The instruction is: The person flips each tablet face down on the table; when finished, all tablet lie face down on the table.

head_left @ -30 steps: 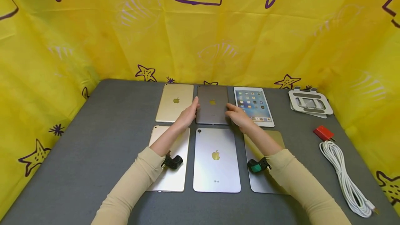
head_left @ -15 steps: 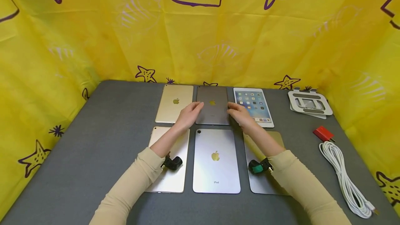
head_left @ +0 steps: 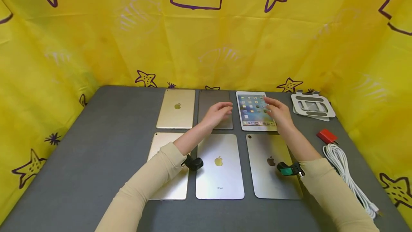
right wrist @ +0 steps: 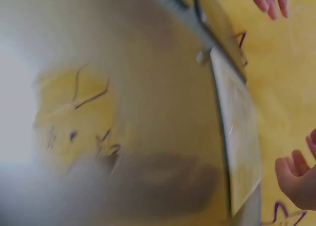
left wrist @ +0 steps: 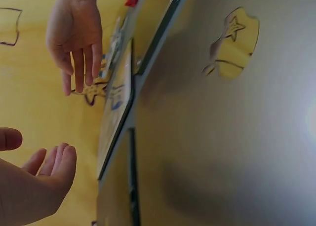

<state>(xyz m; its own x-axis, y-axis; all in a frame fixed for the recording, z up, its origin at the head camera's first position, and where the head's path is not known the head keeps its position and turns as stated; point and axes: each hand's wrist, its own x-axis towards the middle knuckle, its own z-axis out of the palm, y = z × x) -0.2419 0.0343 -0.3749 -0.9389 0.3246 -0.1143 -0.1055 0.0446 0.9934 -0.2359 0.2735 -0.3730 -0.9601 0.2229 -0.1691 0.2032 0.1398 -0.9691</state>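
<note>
My left hand [head_left: 216, 114], fingers loosely bent, hovers over the dark grey tablet [head_left: 209, 97] and hides part of it. Above the right side of the white tablet [head_left: 252, 107] with its lit screen is my right hand [head_left: 280, 115], thumb and fingers spread apart. Neither hand holds anything; in the left wrist view a gap shows between the left hand [left wrist: 37, 189] and the tablets. A gold tablet [head_left: 177, 112] lies back left. The front row has a pale gold tablet [head_left: 162, 139] partly under my left arm, a silver tablet [head_left: 220, 174] and another silver tablet [head_left: 268, 180].
At the right, a folded metal stand [head_left: 323, 109], a red charger plug [head_left: 327, 136] and a coiled white cable [head_left: 338, 158] lie on the grey table [head_left: 80, 160]. A yellow patterned curtain [head_left: 128, 46] encloses the back and sides.
Both hands have moved right: the left from the grey tablet's left edge to above it, the right from its right edge to over the lit-screen tablet. The tablets keep their layout.
</note>
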